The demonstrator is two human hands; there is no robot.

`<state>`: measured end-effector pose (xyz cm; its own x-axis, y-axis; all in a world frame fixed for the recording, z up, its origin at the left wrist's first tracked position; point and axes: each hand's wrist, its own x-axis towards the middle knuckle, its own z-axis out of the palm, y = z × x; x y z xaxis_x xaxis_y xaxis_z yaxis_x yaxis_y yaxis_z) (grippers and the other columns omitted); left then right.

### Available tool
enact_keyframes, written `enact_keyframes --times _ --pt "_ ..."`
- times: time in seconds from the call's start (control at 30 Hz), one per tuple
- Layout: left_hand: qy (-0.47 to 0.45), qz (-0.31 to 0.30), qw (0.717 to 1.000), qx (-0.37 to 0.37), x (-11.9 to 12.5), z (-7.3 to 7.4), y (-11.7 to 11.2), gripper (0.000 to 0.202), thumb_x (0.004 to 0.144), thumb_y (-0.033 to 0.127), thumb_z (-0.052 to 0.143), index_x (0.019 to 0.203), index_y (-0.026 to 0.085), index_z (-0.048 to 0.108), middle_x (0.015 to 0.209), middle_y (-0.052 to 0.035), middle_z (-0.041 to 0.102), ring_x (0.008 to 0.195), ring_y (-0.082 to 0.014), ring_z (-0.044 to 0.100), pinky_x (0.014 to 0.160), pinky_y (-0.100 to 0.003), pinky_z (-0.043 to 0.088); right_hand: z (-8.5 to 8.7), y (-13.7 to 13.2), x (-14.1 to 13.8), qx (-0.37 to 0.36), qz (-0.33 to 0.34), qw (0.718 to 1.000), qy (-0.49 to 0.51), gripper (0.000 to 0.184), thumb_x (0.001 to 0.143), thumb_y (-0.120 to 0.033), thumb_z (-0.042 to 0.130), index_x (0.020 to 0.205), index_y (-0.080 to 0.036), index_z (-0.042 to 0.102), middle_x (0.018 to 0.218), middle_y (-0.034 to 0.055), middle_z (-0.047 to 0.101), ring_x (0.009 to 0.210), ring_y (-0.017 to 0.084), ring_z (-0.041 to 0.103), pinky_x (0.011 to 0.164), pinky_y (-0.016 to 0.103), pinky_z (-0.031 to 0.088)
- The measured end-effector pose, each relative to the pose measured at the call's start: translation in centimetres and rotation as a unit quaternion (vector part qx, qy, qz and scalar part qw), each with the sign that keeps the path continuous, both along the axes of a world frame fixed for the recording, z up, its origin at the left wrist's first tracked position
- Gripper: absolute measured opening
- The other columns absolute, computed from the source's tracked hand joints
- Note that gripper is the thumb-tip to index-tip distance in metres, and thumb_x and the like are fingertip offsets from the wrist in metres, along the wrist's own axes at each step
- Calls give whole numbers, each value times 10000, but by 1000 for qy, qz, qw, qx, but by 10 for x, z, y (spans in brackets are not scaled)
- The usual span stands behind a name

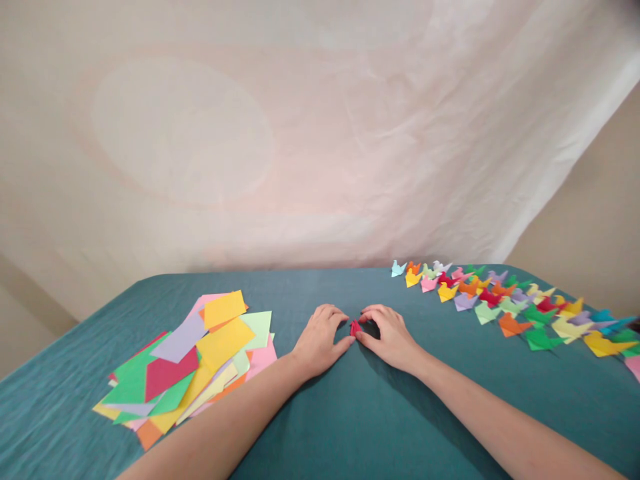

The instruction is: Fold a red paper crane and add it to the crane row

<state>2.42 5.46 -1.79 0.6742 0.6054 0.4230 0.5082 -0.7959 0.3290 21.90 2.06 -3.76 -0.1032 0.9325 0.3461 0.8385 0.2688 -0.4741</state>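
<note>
A small piece of red folded paper is between my two hands at the middle of the table. My left hand has its thumb and fingertips curled against the paper's left side. From the right, my right hand pinches the same piece between thumb and fingers. The fingertips partly cover it, so its exact folded shape is hard to make out.
A loose pile of coloured paper sheets lies to the left on the teal-covered table. Rows of folded paper birds in many colours stand along the right side. Behind the table hangs a pale cloth.
</note>
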Motion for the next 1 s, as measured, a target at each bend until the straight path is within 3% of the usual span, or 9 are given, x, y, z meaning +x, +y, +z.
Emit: enact_keyframes --times 0.73,1.0 --pt "-40 -39 998 -4 1 -1 3 92 806 197 589 880 197 643 1031 -60 578 1082 -203 472 965 -400 384 4 0 -6 16 79 993 88 28 791 -238 620 778 -229 643 925 22 638 917 191 565 855 375 385" --pt "-77 -22 997 -19 1 1 3 201 776 174 616 973 172 580 1000 -61 580 1053 -208 486 961 -397 391 10 -4 -10 23 82 987 139 56 823 -237 558 795 -217 602 843 23 640 831 188 582 791 338 425"
